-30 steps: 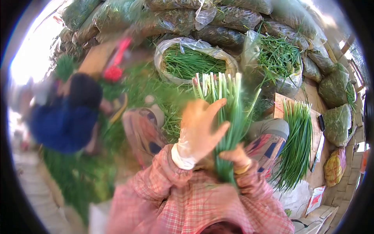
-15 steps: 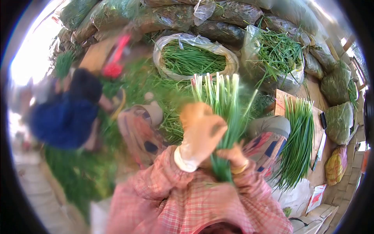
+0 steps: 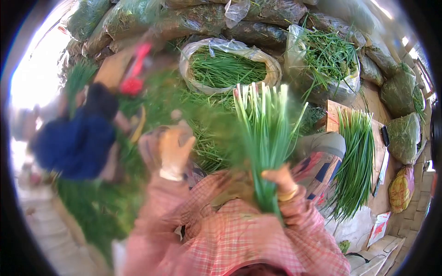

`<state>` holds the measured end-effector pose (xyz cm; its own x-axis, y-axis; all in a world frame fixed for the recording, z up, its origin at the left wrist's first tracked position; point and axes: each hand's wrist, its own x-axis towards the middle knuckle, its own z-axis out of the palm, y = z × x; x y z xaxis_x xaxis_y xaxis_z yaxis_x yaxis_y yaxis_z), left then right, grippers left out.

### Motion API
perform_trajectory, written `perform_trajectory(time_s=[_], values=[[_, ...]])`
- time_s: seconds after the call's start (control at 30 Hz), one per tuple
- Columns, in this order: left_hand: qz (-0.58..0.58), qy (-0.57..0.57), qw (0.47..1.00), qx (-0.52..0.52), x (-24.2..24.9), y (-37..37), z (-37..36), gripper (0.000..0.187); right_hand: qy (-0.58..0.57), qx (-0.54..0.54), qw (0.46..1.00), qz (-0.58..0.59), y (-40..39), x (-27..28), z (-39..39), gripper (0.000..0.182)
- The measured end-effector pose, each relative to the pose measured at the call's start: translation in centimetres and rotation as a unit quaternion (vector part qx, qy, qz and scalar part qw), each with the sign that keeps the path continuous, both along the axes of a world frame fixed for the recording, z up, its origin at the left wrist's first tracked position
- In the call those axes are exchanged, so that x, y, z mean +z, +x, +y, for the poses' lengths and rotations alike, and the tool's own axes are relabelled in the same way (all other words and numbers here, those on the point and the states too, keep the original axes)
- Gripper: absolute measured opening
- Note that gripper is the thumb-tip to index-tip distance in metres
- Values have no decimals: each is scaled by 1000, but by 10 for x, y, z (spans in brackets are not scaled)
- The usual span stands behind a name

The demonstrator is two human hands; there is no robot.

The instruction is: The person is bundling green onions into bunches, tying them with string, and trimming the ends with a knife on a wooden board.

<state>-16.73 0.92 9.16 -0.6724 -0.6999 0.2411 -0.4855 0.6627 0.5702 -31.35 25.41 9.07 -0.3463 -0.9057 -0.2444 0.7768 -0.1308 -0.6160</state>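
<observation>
My right hand [image 3: 282, 178] is closed round the lower part of an upright bunch of garlic chives [image 3: 263, 124]. Their pale, partly reddish stem ends point up and away from me, and the green leaves hang below the fist. My left hand [image 3: 176, 151], in a light glove, is over my left knee, apart from the bunch. It is blurred, but its thumb stands away from the fingers and nothing shows in it. To the right, more chives [image 3: 353, 161] lie across a wooden board [image 3: 332, 115], beside a knife [image 3: 383, 168] with a black handle.
Ahead stand an open bag of chives [image 3: 228, 69] and a bag of green trimmings [image 3: 329, 57]. Stuffed plastic bags [image 3: 189, 22] are stacked behind. A person in dark blue [image 3: 76, 145] bends down at the left. Loose greens [image 3: 96, 207] cover the floor.
My left hand has moved left, away from the bunch, to above my left knee. My right hand keeps hold of the chives, which now stand more in view.
</observation>
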Motion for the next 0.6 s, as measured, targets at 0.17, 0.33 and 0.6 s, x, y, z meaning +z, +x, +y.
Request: perform_trajectory(time_s=[0.17, 0.33, 0.6], values=[[171, -27, 982, -71, 77, -39, 65, 25, 47, 7, 999, -11, 8, 2, -2, 43], [129, -104, 969, -184, 67, -63, 93, 33, 24, -3, 1000, 9, 16, 8, -8, 46], [157, -23, 976, -149, 59, -56, 94, 34, 19, -20, 1000, 4, 19, -1, -5, 48]])
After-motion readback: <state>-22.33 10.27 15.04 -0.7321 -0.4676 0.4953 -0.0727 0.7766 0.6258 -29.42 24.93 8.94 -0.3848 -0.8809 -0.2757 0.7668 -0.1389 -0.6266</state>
